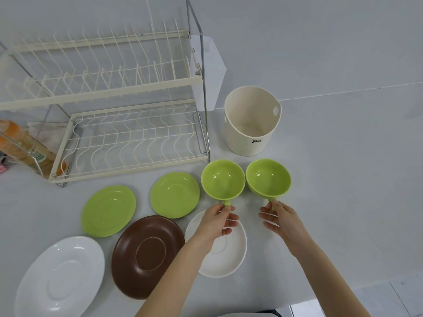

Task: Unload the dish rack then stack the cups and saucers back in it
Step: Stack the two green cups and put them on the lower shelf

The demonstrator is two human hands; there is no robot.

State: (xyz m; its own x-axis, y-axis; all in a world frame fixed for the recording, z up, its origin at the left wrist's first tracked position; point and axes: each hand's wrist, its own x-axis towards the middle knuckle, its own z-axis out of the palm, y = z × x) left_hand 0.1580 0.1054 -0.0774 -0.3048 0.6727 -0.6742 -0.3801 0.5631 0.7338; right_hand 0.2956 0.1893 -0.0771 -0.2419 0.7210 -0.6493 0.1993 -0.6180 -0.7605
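Pinching upright cups [223,179] by near-pointing handles, hands [218,221] apart.

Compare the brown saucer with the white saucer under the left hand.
The brown saucer is dark and matte; the white saucer is pale and glossy. The brown saucer looks larger. It lies almost fully in view, while the left hand and forearm cover part of the white one. Both lie flat, face up, on the table, each with a round centre well.

Bright, even overhead light — soft shadows, small glints inside the green cups [223,179]; wide-angle bending at edges.
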